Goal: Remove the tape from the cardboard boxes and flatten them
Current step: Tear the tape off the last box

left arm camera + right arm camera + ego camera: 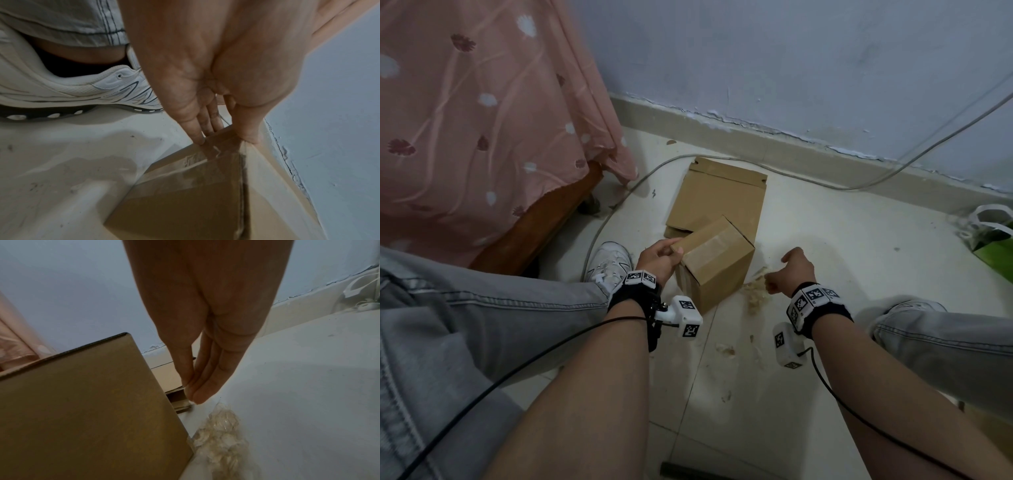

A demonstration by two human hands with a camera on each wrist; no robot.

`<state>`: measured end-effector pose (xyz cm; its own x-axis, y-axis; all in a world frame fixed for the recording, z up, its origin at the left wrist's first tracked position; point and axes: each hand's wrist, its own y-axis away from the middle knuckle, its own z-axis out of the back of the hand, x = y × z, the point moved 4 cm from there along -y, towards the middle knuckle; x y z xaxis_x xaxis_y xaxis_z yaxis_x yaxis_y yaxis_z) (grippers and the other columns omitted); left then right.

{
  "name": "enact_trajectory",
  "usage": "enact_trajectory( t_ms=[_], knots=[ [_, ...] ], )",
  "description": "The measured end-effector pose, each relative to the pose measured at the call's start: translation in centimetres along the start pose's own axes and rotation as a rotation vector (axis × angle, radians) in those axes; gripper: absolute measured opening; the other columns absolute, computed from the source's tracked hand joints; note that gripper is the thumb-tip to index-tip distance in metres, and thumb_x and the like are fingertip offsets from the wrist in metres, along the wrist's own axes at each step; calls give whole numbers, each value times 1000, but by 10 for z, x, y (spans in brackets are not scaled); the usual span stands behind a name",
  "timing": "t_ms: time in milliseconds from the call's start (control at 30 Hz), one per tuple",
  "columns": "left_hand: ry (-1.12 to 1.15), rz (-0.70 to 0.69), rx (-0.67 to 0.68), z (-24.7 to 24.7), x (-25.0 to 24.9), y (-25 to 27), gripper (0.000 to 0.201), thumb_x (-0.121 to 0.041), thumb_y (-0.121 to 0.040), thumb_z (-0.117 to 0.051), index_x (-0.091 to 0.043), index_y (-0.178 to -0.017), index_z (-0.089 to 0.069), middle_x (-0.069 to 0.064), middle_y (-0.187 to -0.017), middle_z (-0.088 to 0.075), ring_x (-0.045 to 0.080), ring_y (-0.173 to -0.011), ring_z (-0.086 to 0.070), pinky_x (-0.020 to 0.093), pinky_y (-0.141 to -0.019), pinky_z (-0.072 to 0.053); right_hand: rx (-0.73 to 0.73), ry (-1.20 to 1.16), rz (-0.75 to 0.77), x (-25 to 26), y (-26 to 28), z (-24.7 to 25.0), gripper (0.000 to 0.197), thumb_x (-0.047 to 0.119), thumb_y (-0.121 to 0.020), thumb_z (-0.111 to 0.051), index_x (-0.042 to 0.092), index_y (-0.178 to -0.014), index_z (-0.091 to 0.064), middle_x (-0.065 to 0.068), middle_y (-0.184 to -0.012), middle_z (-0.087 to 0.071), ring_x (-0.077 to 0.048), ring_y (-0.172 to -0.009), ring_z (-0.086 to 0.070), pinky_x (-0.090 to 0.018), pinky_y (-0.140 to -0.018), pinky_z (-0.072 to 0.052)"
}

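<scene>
- Pale floor tiles [825, 246] carry the work, below a blue-grey wall.
- An upright cardboard box [717, 263] stands on the floor between the person's knees, clear tape [710, 248] across its top face.
- It overlaps a flattened box [719, 198] lying behind it.
- The left hand [659, 257] grips the box's top left corner, fingers [197, 129] and thumb clamped on the edge.
- The right hand [791, 270] hangs just right of the box, fingers [205, 386] together, touching nothing.
- Crumpled tape scraps [755, 298] lie below it.
- A pink bedsheet [482, 113] hangs at left.
</scene>
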<state>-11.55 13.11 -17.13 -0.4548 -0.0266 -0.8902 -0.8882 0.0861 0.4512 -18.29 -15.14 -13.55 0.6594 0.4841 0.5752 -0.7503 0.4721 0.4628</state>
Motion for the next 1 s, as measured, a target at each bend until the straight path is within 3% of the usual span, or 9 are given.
enact_trajectory(
  t_ms=[100, 200, 267, 333, 467, 567, 700, 867, 1000],
  knots=[
    [-7, -1, -6, 0, 0, -1, 23, -30, -67, -71, -42, -86, -77, 16, -116, -68, 31, -116, -63, 45, -106, -47, 23, 18, -4, -1, -1, -2, 11, 1, -78, -70, 5, -80, -60, -17, -75, -71, -29, -68, -72, -39, -70, -61],
    [3, -2, -8, 1, 0, 0, 21, -26, -72, -72, -41, -86, -78, 12, -109, -70, 31, -115, -63, 45, -107, -47, 42, 59, -1, -3, -4, -3, 25, 18, -86, -71, 11, -63, -68, -2, -60, -62, -20, -65, -61, -25, -63, -51],
    [14, -3, -9, 1, -1, 1, 21, -21, -78, -71, -39, -86, -78, 6, -101, -70, 30, -115, -63, 46, -107, -46, 53, 58, -12, -7, -4, -4, 22, 20, -88, -69, 5, -74, -75, -5, -67, -65, -20, -68, -57, -22, -60, -44],
    [16, -3, -13, 1, -1, 2, 21, -20, -78, -71, -38, -86, -78, 1, -94, -70, 29, -114, -64, 45, -107, -46, 48, 18, 7, -8, -8, -5, 14, 9, -88, -66, 3, -86, -78, -13, -82, -73, -24, -76, -66, -26, -68, -52],
    [21, -4, -16, 1, -2, 4, 21, -22, -75, -71, -38, -87, -78, -6, -82, -67, 23, -103, -65, 44, -107, -46, 16, -106, 17, -8, -9, -3, 10, -7, -82, -66, 0, -80, -73, -20, -75, -72, -28, -64, -73, -39, -69, -62],
    [19, -5, -19, -1, -6, 7, 21, -26, -71, -71, -39, -86, -78, 0, -92, -70, 27, -109, -65, 45, -107, -46, -13, -82, 27, -8, -10, -5, 9, -4, -80, -71, 3, -80, -64, -18, -68, -71, -26, -57, -72, -42, -65, -62],
    [21, 14, -26, -1, -9, 11, 21, -27, -69, -71, -39, -85, -78, 1, -95, -70, 29, -112, -64, 44, -106, -47, 21, 45, 58, -9, -13, -13, 23, 14, -87, -72, 1, -68, -68, -15, -66, -70, -23, -54, -68, -32, -64, -60],
    [19, 5, -31, -1, -11, 16, 24, -14, -84, -69, -36, -87, -79, -4, -84, -65, 23, -100, -64, 46, -107, -46, 49, 216, 18, -15, -27, -27, 21, 17, -94, -61, -2, -94, -70, -19, -95, -70, -29, -81, -66, -31, -70, -53],
    [28, 3, -31, -1, -11, 17, 24, -13, -84, -69, -35, -88, -79, -6, -79, -63, 22, -98, -63, 46, -107, -46, 87, 336, 9, -28, -41, -46, 18, 4, -91, -57, -6, -89, -72, -20, -87, -71, -32, -81, -70, -40, -76, -60]
  ],
)
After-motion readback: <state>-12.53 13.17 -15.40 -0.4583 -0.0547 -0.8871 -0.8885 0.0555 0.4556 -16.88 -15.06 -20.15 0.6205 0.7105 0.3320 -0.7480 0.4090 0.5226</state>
